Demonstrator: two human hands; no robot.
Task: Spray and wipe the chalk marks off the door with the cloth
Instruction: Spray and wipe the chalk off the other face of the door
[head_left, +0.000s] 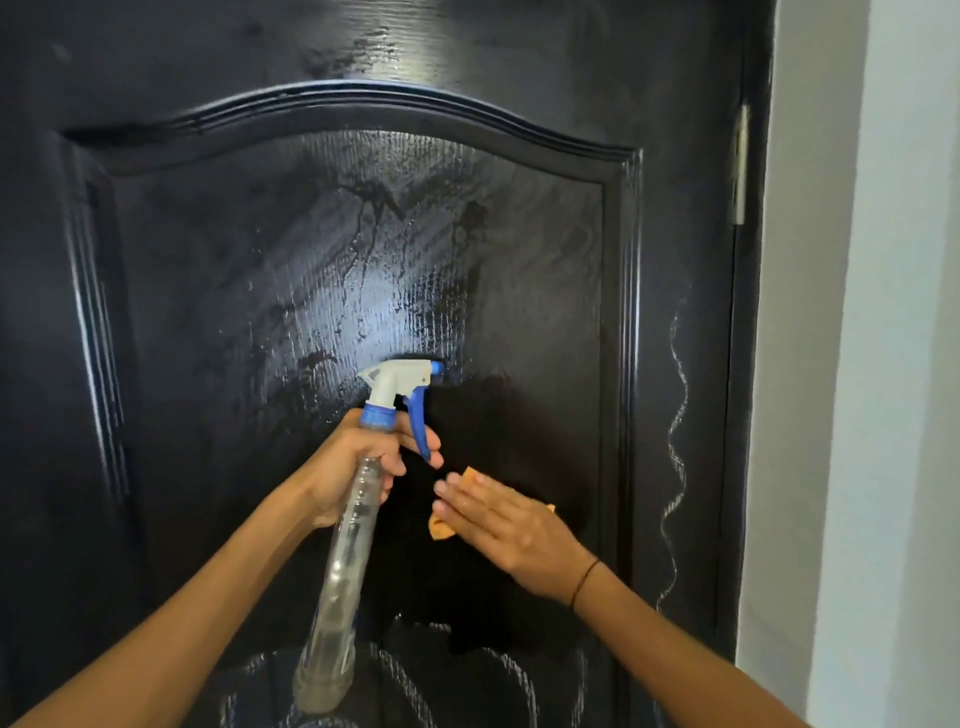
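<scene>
We face a black door (218, 270) with an arched raised panel; its upper panel glistens wet and streaked. White chalk marks (675, 431) run as a wavy line down the right stile, and more loops show along the bottom of the panel. Our left hand (358, 462) grips the neck of a clear spray bottle (343, 551), fingers curled round it near the blue trigger, nozzle aimed at the door. Our right hand (498, 525) presses an orange cloth (441, 527) flat against the panel, fingers straight, covering most of it. A pale wall (857, 312) stands to the right.
</scene>
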